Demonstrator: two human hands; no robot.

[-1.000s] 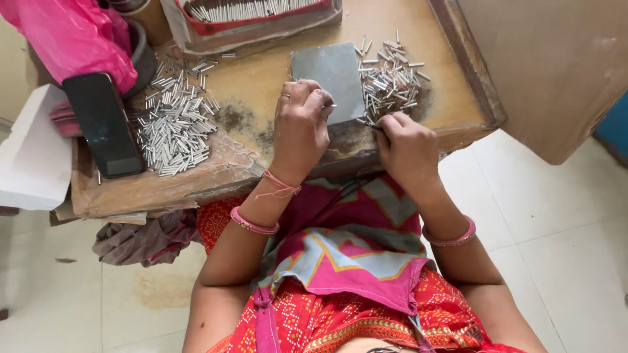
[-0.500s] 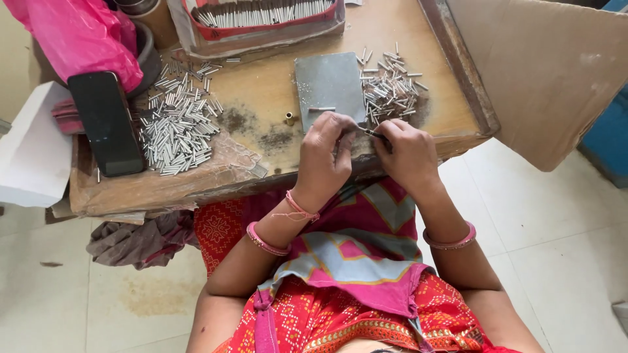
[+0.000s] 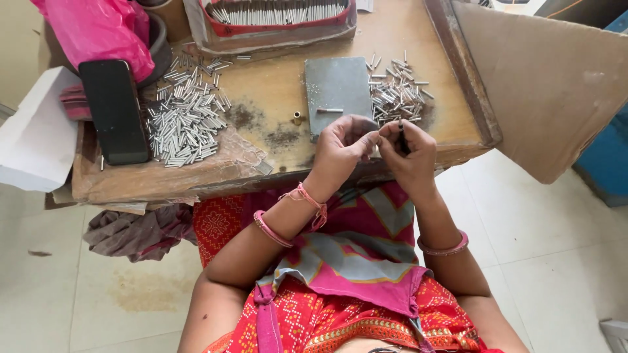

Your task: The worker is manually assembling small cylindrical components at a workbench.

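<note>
My left hand (image 3: 343,147) and my right hand (image 3: 409,153) meet over the near edge of a low wooden work table (image 3: 275,98). My right hand pinches a thin dark pin-like piece (image 3: 401,127) upright. My left hand's fingertips close on something tiny at the same spot; I cannot see it clearly. Just beyond the hands lies a grey metal plate (image 3: 337,88) with one small tube (image 3: 329,110) on it. A loose heap of short silver tubes (image 3: 396,91) lies right of the plate. A larger heap of silver tubes (image 3: 183,114) is spread at the left.
A black phone (image 3: 114,111) lies at the table's left, beside a pink bag (image 3: 98,26) and white paper (image 3: 36,131). A red tray (image 3: 281,16) of several tubes stands at the back. A small brass piece (image 3: 297,118) sits near the plate. Cardboard (image 3: 549,91) leans at the right.
Both hands have drawn back from the plate and the right heap toward me and come together, fingertips touching. The view has shifted slightly.
</note>
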